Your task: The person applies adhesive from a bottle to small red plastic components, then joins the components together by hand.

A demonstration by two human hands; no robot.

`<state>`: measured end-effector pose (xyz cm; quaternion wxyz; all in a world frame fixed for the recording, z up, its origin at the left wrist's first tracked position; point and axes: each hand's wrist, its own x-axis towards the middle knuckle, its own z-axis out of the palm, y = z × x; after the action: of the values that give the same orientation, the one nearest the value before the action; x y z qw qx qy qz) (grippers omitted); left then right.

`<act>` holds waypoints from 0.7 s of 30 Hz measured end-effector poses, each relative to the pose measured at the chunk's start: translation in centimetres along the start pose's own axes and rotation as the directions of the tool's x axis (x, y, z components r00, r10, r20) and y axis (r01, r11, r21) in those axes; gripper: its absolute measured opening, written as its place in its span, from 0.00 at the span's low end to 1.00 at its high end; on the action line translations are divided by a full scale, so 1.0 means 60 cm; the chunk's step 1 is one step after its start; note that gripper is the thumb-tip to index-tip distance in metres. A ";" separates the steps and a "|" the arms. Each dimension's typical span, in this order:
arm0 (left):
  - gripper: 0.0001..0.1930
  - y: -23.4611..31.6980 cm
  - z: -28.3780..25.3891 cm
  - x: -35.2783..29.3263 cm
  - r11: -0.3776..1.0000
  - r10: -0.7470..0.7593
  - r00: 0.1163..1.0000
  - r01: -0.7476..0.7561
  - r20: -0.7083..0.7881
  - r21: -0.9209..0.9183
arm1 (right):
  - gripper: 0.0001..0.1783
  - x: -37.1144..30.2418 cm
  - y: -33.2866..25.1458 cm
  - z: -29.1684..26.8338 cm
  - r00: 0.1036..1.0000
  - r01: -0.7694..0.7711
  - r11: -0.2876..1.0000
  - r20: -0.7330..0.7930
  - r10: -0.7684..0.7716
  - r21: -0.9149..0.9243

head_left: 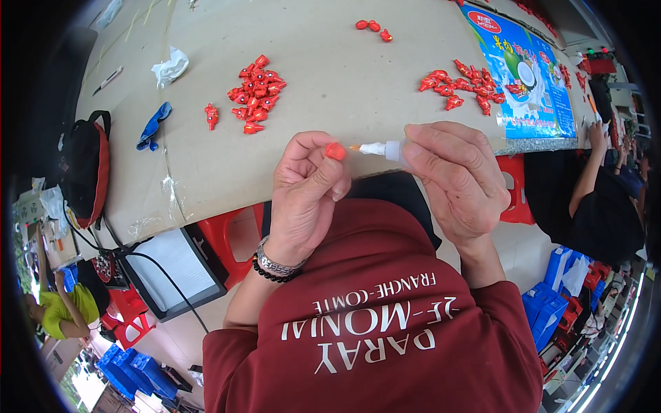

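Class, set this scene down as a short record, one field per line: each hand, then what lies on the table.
Left hand: pinches a red piece
Right hand: grips a white applicator, orange tip pointing at the red piece
Table, left: red cluster, white tissue, pen
Table, right: second cluster, blue poster

Centre: left hand pinches small red piece. Right of it, right hand grips white applicator, orange tip pointing left, just beside the piece. Table, upper centre-left: pile of red figures. Upper right: second red cluster, by blue printed sheet. Upper left: crumpled white tissue; blue item below it.
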<state>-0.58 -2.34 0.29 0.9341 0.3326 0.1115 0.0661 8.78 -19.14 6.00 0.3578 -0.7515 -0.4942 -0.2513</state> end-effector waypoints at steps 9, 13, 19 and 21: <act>0.11 -0.002 -0.006 0.000 1.000 0.025 1.000 -0.025 0.018 0.001 | 0.16 0.000 0.000 0.001 1.000 0.002 1.000 0.001 -0.002 -0.010; 0.10 -0.001 -0.005 0.000 0.999 0.050 0.998 -0.051 0.025 0.014 | 0.17 0.000 -0.001 0.002 1.000 0.004 1.000 -0.002 -0.004 -0.014; 0.10 0.001 -0.003 0.001 0.995 0.092 0.996 -0.092 0.005 0.042 | 0.17 0.000 -0.001 0.000 1.000 0.010 1.000 0.009 -0.010 -0.020; 0.10 0.001 -0.001 0.001 0.993 0.108 0.994 -0.109 0.011 0.047 | 0.17 0.000 -0.002 0.000 1.000 0.007 1.000 0.012 -0.007 -0.019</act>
<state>-0.54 -2.23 0.27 0.9214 0.3605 0.0910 0.1128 8.66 -19.08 6.05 0.3467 -0.7545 -0.4965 -0.2528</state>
